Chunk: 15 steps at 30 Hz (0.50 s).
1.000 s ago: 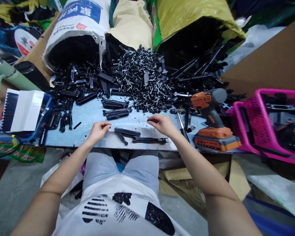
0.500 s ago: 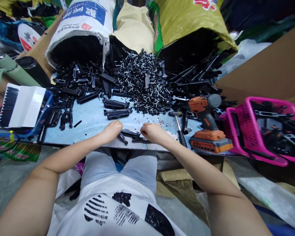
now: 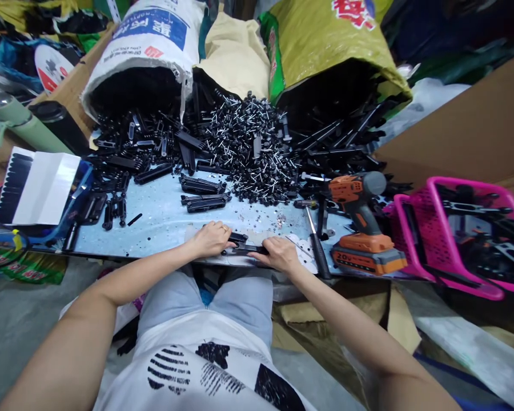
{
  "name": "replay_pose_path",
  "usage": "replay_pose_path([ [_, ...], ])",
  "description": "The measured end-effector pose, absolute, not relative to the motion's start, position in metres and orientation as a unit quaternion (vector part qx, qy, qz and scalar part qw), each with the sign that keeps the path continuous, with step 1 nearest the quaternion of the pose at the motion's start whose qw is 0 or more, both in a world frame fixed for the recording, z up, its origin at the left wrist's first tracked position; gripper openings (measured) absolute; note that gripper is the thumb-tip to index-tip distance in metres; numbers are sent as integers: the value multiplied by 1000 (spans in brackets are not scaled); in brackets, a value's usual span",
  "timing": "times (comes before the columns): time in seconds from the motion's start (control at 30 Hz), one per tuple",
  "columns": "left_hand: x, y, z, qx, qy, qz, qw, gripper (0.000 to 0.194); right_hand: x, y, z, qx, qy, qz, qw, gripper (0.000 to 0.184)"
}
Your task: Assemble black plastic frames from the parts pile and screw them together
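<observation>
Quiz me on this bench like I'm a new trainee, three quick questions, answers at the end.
1. True or false: the orange drill stands upright on its battery.
2. Which tool lies between the right hand and the drill?
A) a saw
B) a hammer
C) a wrench
3. Fill in: the long part at the fingers of the left hand and right hand is ____ in colour.

Key: 1 true; 2 B; 3 black.

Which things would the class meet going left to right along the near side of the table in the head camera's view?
White folded card, left hand, right hand, black-handled hammer, orange-and-grey cordless drill, pink perforated plastic basket.
</observation>
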<state>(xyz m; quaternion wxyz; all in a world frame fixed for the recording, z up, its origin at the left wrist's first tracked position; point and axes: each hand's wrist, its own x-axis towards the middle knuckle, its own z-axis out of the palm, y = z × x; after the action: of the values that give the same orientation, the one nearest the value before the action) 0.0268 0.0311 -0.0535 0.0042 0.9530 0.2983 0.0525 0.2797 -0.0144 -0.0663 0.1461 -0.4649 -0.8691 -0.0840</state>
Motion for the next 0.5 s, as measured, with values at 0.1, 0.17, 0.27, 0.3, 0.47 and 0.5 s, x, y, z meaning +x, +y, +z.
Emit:
replay_pose_path([
  [0.1, 20, 17, -29, 948, 298, 104, 25, 55, 279, -17, -25, -381, -906, -39, 180, 56],
  [0.17, 10, -5, -4, 946, 254, 188, 74, 59, 274, -27, 9, -291, -931, 58, 215, 57],
  [0.27, 3, -43, 32, 905, 154, 317, 236, 58, 256, -49, 36, -152, -916, 252, 274, 59],
  [0.3, 5, -54, 40, 881, 132, 353, 286, 57, 246, -57, 34, -118, -895, 306, 301, 59],
  [0.47, 29, -75, 33, 777, 133, 534, 305, 59, 174, -79, -30, -300, -804, 304, 413, 53],
  [0.5, 32, -73, 24, 776, 144, 551, 272, 61, 160, -75, -43, -390, -777, 265, 417, 47],
])
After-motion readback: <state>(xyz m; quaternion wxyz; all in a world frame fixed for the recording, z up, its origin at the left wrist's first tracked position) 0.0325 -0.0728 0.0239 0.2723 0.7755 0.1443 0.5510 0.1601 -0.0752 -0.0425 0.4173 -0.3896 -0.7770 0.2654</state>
